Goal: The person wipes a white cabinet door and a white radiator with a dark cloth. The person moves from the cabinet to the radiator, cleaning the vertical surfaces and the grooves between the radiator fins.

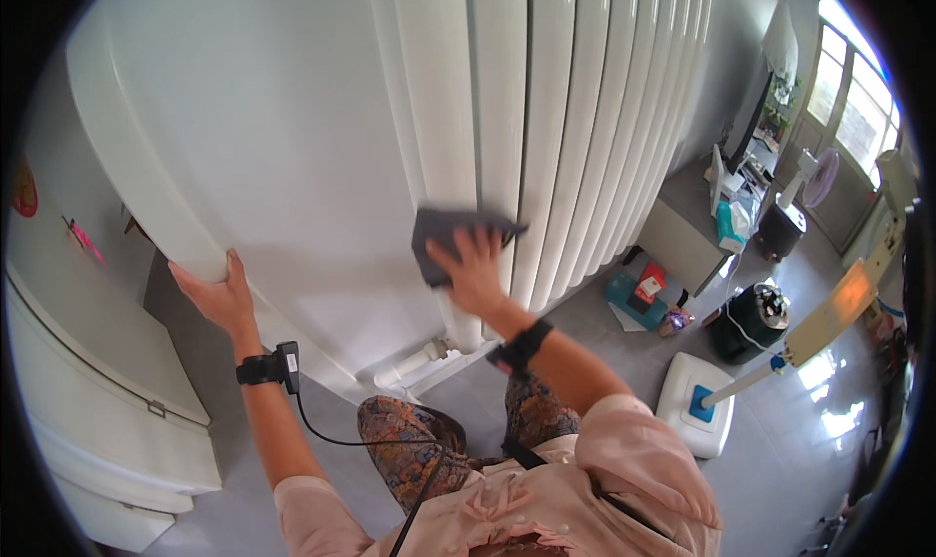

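Note:
My right hand (474, 273) holds a dark grey cloth (433, 244) flat against the lower part of a white column radiator (439, 140). Its fingers are spread over the cloth, and both look slightly blurred. The cloth lies over the leftmost tubes and reaches onto the white wall (292, 155) beside them. On the left, my left hand (216, 294) grips the white casing (157, 199) along the wall's edge, thumb on the near face and fingers round the other side. Below the cloth, a white pipe with a valve (413, 361) runs from the radiator's foot.
A white round-cornered base (695, 403) with a pole stands on the grey tiled floor at right. Near it are a dark canister (749, 323), a teal item (635, 297) and a low cabinet (680, 228). A fan (812, 177) stands farther back. A black cable (351, 444) hangs from my left wrist.

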`<state>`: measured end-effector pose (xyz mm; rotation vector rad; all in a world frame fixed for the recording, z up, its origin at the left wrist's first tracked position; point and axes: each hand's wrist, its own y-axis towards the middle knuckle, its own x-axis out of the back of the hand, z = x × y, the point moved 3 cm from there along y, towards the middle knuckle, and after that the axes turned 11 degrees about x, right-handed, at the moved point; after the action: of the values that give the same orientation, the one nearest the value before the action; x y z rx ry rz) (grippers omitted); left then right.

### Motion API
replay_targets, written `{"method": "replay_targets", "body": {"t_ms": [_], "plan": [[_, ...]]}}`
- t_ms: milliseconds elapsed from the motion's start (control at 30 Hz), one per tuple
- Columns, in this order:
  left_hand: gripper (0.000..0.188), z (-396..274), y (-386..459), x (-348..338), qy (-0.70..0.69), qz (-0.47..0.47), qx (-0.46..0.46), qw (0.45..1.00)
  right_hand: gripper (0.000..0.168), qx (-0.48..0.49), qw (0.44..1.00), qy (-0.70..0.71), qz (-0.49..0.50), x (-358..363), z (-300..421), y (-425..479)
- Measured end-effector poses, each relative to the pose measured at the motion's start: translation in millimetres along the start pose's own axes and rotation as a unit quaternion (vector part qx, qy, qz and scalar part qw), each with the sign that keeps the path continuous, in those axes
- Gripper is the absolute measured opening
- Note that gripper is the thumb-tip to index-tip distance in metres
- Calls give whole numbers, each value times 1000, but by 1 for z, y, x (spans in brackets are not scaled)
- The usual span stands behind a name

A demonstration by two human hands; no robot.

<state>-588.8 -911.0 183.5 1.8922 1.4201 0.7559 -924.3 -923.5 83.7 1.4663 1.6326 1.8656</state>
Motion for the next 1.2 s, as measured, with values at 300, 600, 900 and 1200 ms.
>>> {"method": "replay_targets", "body": {"t_ms": [300,600,900,1200], "plan": [[84,11,6,3,16,-35,-56,998,62,28,984,15,176,14,4,1],[85,11,10,6,60,-31,14,998,65,-36,977,-130,-164,157,-126,223],[85,2,5,1,67,-17,30,997,66,-124,988,-12,-92,40,-143,-37],[89,28,10,-1,85,-36,-4,996,67,-236,965,43,-103,31,-193,-78]]}}
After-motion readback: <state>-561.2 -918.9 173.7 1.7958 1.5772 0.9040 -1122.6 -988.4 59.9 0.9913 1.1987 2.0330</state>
